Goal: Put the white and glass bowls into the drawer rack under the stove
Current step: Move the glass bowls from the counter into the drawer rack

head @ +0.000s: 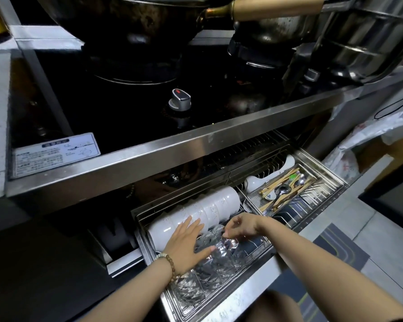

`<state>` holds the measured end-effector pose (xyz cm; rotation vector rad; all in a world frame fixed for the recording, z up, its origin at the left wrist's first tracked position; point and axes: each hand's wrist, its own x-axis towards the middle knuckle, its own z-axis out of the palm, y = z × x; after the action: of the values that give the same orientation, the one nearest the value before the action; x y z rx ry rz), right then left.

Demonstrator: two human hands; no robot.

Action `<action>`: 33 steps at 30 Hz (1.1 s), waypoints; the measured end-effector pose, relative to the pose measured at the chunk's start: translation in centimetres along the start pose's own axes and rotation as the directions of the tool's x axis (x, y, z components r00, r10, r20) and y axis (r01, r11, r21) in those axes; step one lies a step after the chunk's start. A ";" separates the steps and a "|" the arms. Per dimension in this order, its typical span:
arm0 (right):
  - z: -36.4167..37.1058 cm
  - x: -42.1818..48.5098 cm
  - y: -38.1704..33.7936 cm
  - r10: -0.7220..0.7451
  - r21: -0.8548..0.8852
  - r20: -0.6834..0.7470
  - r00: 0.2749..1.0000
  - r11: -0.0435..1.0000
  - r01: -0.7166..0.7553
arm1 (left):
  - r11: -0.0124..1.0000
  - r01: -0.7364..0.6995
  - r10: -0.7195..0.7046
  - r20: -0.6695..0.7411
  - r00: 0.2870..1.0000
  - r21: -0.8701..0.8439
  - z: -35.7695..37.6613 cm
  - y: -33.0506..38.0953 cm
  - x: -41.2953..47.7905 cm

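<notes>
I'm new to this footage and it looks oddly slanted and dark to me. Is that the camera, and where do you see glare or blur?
Head view: yes, the wide lens slants the steel stove edge and stretches the forearms; the stove top and lower-left cabinet front sink into shadow; highlights glint on the glass bowls and white bowls; fingertips of the right hand look slightly smeared.

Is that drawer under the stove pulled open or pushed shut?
Open. The drawer rack sticks out from under the stove, with white bowls and glass bowls visible inside it.
</notes>
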<state>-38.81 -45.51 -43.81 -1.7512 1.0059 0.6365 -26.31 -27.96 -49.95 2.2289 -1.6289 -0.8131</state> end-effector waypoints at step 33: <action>6.2 -23.8 -26.8 -0.835 -0.466 -0.375 0.404 0.546 0.697 | 0.988 -0.106 0.155 -0.680 0.717 0.113 -35.8 0.6 -25.8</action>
<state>-28.14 -26.90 -14.42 -2.4257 0.3224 -0.4474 -11.62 -8.07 -13.44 2.0446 -1.4019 0.1366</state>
